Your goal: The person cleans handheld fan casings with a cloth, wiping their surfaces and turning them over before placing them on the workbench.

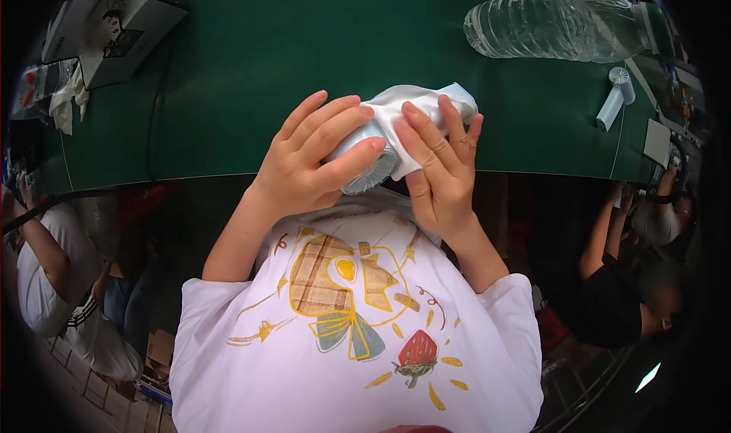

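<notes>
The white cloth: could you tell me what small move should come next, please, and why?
Perhaps the right hand should ease the white cloth toward the round grille, since the grille is uncovered and the left hand already steadies that end.

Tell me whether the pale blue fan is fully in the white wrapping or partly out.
Partly out: the pale blue fan shows its round grille, while the white wrapping bunches around much of the rest.
</notes>
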A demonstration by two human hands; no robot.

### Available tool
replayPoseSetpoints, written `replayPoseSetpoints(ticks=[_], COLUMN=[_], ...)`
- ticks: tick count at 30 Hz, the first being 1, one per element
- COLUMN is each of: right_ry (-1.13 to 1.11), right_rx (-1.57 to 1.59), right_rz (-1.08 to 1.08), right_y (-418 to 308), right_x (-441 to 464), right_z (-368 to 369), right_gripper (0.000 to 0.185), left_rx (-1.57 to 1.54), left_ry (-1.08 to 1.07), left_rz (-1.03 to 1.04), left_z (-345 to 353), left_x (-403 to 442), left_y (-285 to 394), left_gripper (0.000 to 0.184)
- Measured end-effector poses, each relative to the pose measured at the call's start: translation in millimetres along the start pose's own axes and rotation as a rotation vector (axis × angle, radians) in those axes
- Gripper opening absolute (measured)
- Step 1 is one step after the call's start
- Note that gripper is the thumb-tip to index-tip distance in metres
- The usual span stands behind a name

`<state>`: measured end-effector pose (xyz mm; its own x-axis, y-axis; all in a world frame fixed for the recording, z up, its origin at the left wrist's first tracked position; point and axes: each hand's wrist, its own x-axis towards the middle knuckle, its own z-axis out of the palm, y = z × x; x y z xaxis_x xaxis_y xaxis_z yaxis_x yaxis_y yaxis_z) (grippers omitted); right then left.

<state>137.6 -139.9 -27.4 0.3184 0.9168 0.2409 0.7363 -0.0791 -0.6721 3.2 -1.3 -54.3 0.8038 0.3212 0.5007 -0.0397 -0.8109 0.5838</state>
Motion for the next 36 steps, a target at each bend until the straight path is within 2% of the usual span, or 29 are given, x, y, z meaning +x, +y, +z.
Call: replayPoseSetpoints(ticks=[4, 9, 12, 14, 17, 19, 21, 22, 24, 26, 27, 29, 30, 34, 36], right_ry=[0.052, 0.004, 0.104, -0.033, -0.002, 0.242, 0.496, 0.489, 0.533, 0.275, 0.277, 0.225, 0.227, 0.311, 0.654], right_rx=[-0.199, -0.154, -0.269, -0.082, -0.138, 0.068, 0.505, 0.503, 0.808, 0.781, 0.784, 1.026, 1.025, 0.613, 0.403], right_rz=[0.049, 0.03, 0.067, -0.071, -0.064, 0.259, 0.589, 0.592, 0.678, 0.675, 0.679, 0.603, 0.605, 0.529, 0.399], right_y=[25.9, 29.5, 30.1, 6.2, 39.8, 74.5, 71.7, 64.5, 43.0, 25.0, 20.8, 16.2, 15.1, 12.0, 10.1], right_x=[3.5, -3.9, -0.8, -11.2, -8.1, -3.8, -10.4, -8.5, 3.8, 10.2, 12.2, 16.2, 16.9, 20.7, 23.1], right_z=[-24.2, -27.9, -28.5, -16.5, -30.6, -51.5, -66.8, -67.5, -63.0, -60.8, -56.8, -51.6, -53.1, -60.9, -55.0], right_gripper=[0.034, 0.032, 0.032, 0.032, 0.029, 0.029, 0.034, 0.034, 0.038, 0.039, 0.039, 0.035, 0.035, 0.028, 0.018], left_rx=[0.259, 0.255, 0.261, 0.265, 0.282, 0.296, 0.269, 0.239, 0.18, 0.168, 0.166, 0.156, 0.154, 0.154, 0.192], left_ry=[0.082, 0.072, 0.075, 0.083, 0.088, 0.086, 0.169, 0.236, 0.367, 0.351, 0.345, 0.393, 0.392, 0.426, 0.357], left_rz=[0.183, 0.173, 0.192, 0.21, 0.235, 0.27, 0.296, 0.323, 0.389, 0.395, 0.395, 0.424, 0.424, 0.379, 0.345], left_z=[6.6, 6.9, 7.8, 9.9, 9.6, 9.3, 12.9, 13.8, 14.6, 12.1, 10.7, 8.4, 7.3, 3.4, 3.0], left_x=[-5.0, -6.1, -6.3, -5.7, -7.2, -8.4, -8.2, -9.7, -11.0, -12.1, -12.0, -10.4, -9.7, -7.2, -8.6], left_y=[5.5, 7.0, 6.4, 6.1, 4.2, 3.4, 1.2, 0.4, -1.5, 1.5, 2.6, 3.7, 5.1, 12.2, 8.6], left_gripper=[0.037, 0.034, 0.034, 0.035, 0.036, 0.038, 0.039, 0.04, 0.042, 0.043, 0.043, 0.043, 0.043, 0.041, 0.04])
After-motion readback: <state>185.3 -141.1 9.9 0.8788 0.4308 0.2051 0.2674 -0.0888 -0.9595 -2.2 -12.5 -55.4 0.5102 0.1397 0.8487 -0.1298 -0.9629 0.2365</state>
